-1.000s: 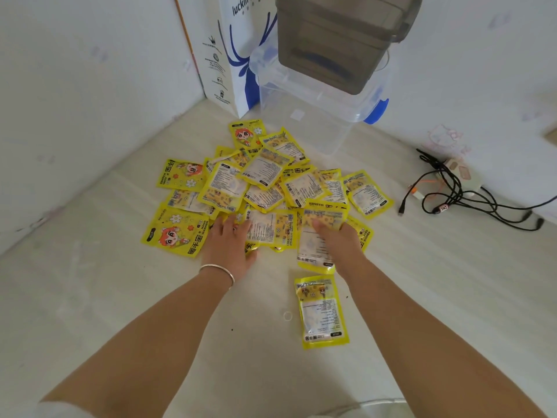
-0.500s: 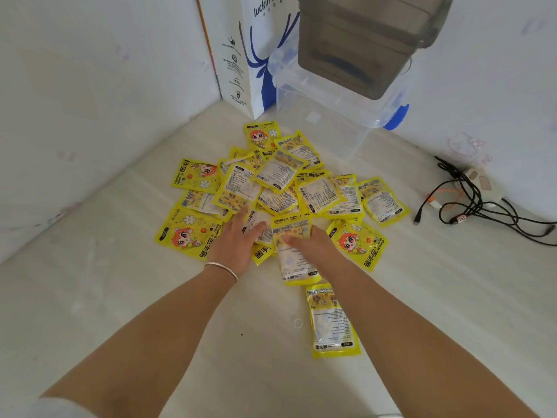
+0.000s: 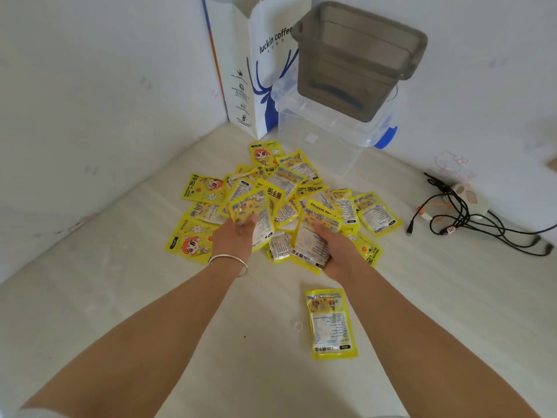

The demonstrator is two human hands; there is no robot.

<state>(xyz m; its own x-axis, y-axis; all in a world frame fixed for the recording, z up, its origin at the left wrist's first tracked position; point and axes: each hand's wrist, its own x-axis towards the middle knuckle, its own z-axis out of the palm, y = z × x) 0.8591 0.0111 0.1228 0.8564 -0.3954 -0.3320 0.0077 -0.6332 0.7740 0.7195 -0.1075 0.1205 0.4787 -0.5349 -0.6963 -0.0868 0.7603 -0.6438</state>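
Several yellow hand-warmer packets lie in a loose pile (image 3: 301, 188) on the pale floor. My left hand (image 3: 236, 236), with a silver bangle on the wrist, grips one packet (image 3: 251, 211) lifted over the pile's left side. In my right hand (image 3: 337, 247) is another packet (image 3: 313, 236), raised and tilted, thumb on top. One packet (image 3: 331, 324) lies alone on the floor nearer to me, below my right forearm.
A grey plastic bin (image 3: 358, 64) sits on top of a clear storage box (image 3: 328, 137) with a blue latch in the corner, beside a white paper coffee bag (image 3: 256, 82). Black cables and a power strip (image 3: 464, 212) lie at the right. White walls close in left and back.
Both hands went from resting flat on the pile to lifting a packet each. The right hand drew its packet back toward me; the view shifted slightly.
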